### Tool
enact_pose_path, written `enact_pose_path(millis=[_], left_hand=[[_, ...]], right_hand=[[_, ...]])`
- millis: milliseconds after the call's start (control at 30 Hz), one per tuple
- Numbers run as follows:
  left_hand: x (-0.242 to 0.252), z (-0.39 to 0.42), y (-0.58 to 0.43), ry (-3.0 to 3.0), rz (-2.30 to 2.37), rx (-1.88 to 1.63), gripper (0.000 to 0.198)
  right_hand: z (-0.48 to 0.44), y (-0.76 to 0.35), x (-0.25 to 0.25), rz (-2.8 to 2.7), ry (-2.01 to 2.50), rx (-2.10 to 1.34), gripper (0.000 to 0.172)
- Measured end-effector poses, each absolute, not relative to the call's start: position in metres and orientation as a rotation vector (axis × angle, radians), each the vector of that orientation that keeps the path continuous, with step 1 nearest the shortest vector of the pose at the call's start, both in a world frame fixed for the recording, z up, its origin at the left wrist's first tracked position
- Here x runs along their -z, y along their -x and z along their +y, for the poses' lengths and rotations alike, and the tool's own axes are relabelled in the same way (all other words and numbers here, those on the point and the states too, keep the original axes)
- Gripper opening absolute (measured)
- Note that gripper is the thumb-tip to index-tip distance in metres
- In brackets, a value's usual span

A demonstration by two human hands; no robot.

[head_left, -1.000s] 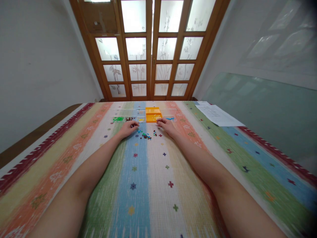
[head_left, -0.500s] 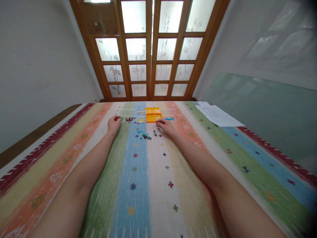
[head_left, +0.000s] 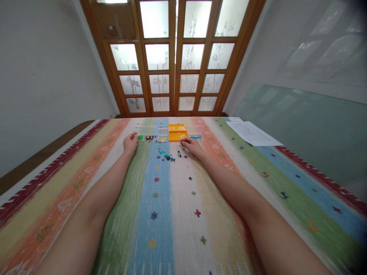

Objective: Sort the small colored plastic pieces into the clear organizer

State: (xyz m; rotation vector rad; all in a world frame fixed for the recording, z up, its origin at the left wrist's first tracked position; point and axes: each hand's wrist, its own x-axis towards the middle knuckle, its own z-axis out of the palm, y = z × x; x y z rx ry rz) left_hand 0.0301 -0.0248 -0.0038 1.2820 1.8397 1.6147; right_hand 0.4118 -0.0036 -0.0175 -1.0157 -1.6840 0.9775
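My left hand (head_left: 130,143) is at the left end of a clear plastic box, its fingers closed together beside the small green pieces (head_left: 140,138). Whatever it may hold is too small to make out. In front of the orange box (head_left: 178,128), my right hand (head_left: 191,146) rests with thumb and fingers pinched, and what is between them is hidden. White pieces (head_left: 181,136) lie in the orange box. Other sections hold dark brown pieces (head_left: 149,138), yellow pieces (head_left: 163,139) and blue pieces (head_left: 196,137). A loose pile of mixed small pieces (head_left: 168,157) lies on the cloth between my hands.
A striped, patterned cloth (head_left: 186,236) covers the table. Printed paper sheets (head_left: 254,133) lie at the right. Beyond the table's far edge stands a wooden door with glass panes (head_left: 160,84). A pale glass panel (head_left: 301,122) leans along the right wall.
My left hand has drawn slightly left, off the green pieces, so more of them show. My right hand and the loose pile look the same.
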Motion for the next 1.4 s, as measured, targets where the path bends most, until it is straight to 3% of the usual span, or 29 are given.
enact_pose_path(millis=[200, 400, 567, 1400], left_hand=[[-0.008, -0.035, -0.052, -1.742, 1.693, -1.315, 0.027], [-0.037, -0.061, -0.103, -2.131, 1.091, -0.632, 0.026], [-0.044, -0.076, -0.119, -2.212, 1.005, -0.303, 0.023], [-0.038, -0.077, -0.120, -2.186, 0.909, -0.315, 0.015]], right_hand=[[-0.003, -0.413, 0.018, -1.709, 1.018, -0.959, 0.022], [-0.005, -0.412, 0.015, -1.720, 1.034, -0.951, 0.022], [-0.006, -0.412, 0.013, -1.747, 1.041, -0.925, 0.022], [-0.008, -0.412, 0.010, -1.771, 1.040, -0.912, 0.023]])
